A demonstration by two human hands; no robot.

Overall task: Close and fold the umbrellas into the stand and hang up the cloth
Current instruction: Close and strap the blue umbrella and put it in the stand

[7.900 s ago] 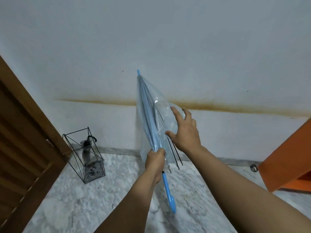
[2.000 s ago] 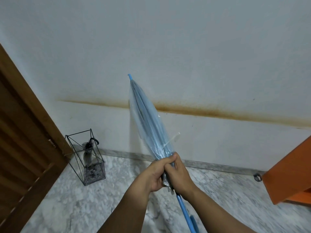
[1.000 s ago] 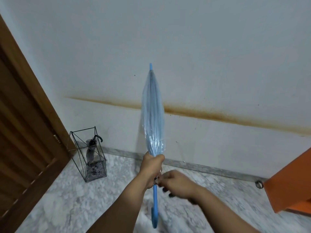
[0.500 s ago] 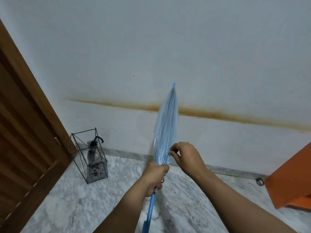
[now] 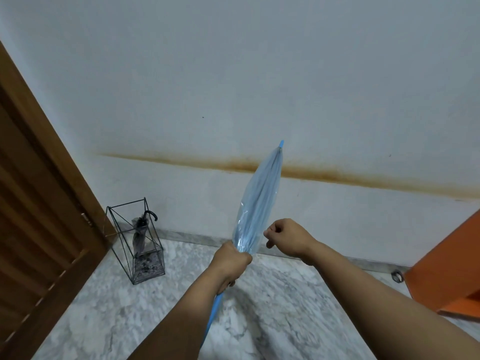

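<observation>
My left hand [image 5: 231,263] grips a closed clear-blue umbrella [image 5: 259,201] at the base of its gathered canopy, with the tip tilted up and to the right. The umbrella's blue shaft [image 5: 214,310] runs down below my fist. My right hand [image 5: 288,237] hovers just right of the canopy with its fingers curled; nothing shows between them. A black wire umbrella stand [image 5: 126,203] sits on the floor at the left by the wall, and a dark folded umbrella [image 5: 139,235] with a hooked handle stands in it. No cloth is in view.
A brown wooden door [image 5: 33,203] fills the left side, close to the stand. An orange piece of furniture [image 5: 446,268] juts in at the right, with a small metal ring [image 5: 397,276] on the floor beside it. The floor is marble and the wall is white with a stain line.
The canopy went from loose to rolled tight. In the last half second my right hand came off the canopy and moved right, and the umbrella tilted further right.
</observation>
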